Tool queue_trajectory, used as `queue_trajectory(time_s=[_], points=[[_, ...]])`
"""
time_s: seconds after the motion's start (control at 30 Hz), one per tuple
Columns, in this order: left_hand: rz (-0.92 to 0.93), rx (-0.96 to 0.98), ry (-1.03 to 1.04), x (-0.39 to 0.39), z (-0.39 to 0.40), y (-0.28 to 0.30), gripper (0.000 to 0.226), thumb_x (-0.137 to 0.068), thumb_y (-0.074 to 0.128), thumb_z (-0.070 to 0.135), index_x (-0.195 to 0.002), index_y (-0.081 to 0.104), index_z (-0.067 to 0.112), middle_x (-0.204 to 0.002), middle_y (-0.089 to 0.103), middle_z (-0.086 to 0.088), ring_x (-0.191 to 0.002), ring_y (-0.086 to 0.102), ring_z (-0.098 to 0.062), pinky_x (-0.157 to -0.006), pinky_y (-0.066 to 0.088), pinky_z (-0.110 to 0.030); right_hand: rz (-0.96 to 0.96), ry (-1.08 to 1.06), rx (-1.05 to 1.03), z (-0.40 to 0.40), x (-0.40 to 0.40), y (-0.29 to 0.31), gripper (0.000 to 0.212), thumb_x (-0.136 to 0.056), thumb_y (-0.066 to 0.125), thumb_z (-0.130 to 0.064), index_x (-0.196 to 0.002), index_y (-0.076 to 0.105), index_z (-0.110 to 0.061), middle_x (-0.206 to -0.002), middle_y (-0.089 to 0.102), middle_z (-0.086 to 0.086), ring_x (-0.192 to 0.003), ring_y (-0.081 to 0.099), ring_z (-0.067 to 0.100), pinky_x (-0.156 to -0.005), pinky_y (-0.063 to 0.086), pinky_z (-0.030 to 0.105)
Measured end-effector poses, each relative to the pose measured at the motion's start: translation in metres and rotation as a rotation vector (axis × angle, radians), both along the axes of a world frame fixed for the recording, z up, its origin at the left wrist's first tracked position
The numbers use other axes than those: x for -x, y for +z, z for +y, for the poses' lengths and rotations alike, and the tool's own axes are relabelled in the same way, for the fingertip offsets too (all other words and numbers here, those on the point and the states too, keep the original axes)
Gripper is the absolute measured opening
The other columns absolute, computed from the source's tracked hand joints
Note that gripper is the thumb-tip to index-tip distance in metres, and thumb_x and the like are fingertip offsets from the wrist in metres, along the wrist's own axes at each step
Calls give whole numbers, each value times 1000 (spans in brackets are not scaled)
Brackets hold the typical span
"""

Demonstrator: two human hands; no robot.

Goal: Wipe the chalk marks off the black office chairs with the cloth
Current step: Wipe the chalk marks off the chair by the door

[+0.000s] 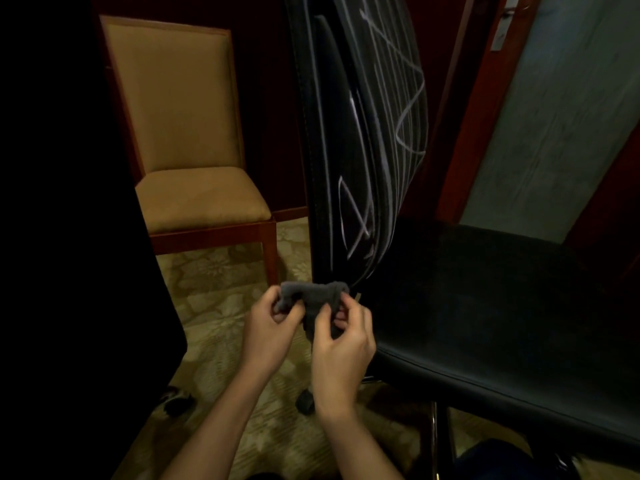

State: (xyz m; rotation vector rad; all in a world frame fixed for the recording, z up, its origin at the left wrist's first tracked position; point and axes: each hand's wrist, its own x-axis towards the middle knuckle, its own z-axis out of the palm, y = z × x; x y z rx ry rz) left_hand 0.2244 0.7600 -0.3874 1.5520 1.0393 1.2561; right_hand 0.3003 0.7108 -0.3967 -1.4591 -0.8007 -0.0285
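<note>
While white chalk marks [391, 140] still streak the backrest of a black office chair [485, 292], a person bunches a small grey cloth [313, 299] in front of it, the left hand [268, 327] pinching one end and the right hand [341, 336] gripping the other, just beside the seat's near corner. The risk from here is a loosely wadded cloth smearing the chalk along the ribbed backrest rather than lifting it, or slipping from the fingers mid-stroke. A tan upholstered wooden chair [187, 143] stands close on the left over patterned carpet [221, 292], narrowing the approach; what may be a second black chair fills the dim left edge. A wooden door [540, 109] lies behind.
</note>
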Motion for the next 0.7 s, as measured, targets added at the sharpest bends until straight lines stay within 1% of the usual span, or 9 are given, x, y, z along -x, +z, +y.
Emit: queue_trajectory(time_s=[0.07, 0.13, 0.2, 0.3, 0.4, 0.43, 0.5, 0.6, 0.7], points=[[-10, -55, -22, -1, 2, 13, 24, -91, 62, -5, -90, 64, 19, -78, 67, 3, -73, 66, 0, -67, 52, -23, -10, -6, -27, 3, -1, 11, 26, -87, 70, -8, -113, 69, -8, -102, 60, -7, -85, 64, 7, -77, 52, 23], [-49, -155, -18, -1, 5, 39, 27, -90, 62, -6, -89, 64, 20, -76, 65, 1, -73, 63, -2, -63, 48, -19, -20, -8, -95, 6, 0, 36, 27, -88, 69, -8, -114, 69, -8, -105, 62, -5, -88, 65, 9, -77, 53, 22], [-93, -232, 11, -3, 9, 62, 24, -91, 63, -2, -90, 64, 22, -80, 66, -5, -74, 64, -10, -63, 48, -23, -43, 12, -150, 11, 1, 61, 29, -89, 68, -11, -118, 67, -10, -109, 61, -4, -94, 64, 9, -81, 53, 22], [-101, -247, 52, -6, 12, 64, 20, -91, 65, 2, -93, 65, 22, -85, 68, -2, -80, 67, -20, -65, 51, -33, -87, 9, -128, 14, 4, 68, 33, -90, 66, -17, -123, 62, -14, -113, 58, -3, -99, 63, 12, -82, 56, 31], [-118, -143, 23, -3, 8, 37, 23, -91, 65, -2, -96, 66, 21, -85, 71, 7, -82, 68, -7, -68, 51, -22, -226, -33, -81, 7, 6, 44, 33, -91, 58, -26, -122, 58, -17, -112, 57, 0, -98, 64, 18, -76, 58, 41], [-107, -113, 6, -2, 8, 31, 23, -91, 65, -3, -95, 66, 19, -82, 71, 10, -80, 67, -2, -68, 50, -19, -244, -44, -66, 5, 5, 38, 33, -90, 57, -27, -121, 58, -17, -110, 57, 0, -95, 65, 18, -73, 58, 42], [-81, -107, -2, -2, 10, 30, 21, -90, 65, -4, -90, 65, 18, -76, 68, 9, -73, 64, 0, -65, 48, -19, -228, -55, -51, 6, 2, 38, 33, -88, 59, -24, -119, 61, -13, -108, 58, 1, -92, 65, 20, -71, 58, 44], [-72, -192, 16, -3, 13, 61, 28, -88, 64, -7, -84, 63, 21, -70, 65, 8, -68, 60, -1, -60, 45, -20, -214, -42, -85, 10, 1, 65, 34, -86, 59, -19, -117, 66, -9, -109, 60, 3, -92, 66, 21, -75, 58, 43], [-190, -305, 26, -6, 17, 110, 25, -89, 63, -7, -87, 63, 17, -75, 66, 5, -71, 61, -2, -64, 47, -19, -250, -26, -158, 18, 3, 116, 32, -88, 61, -10, -119, 66, -6, -109, 60, 6, -95, 64, 21, -79, 55, 34]])
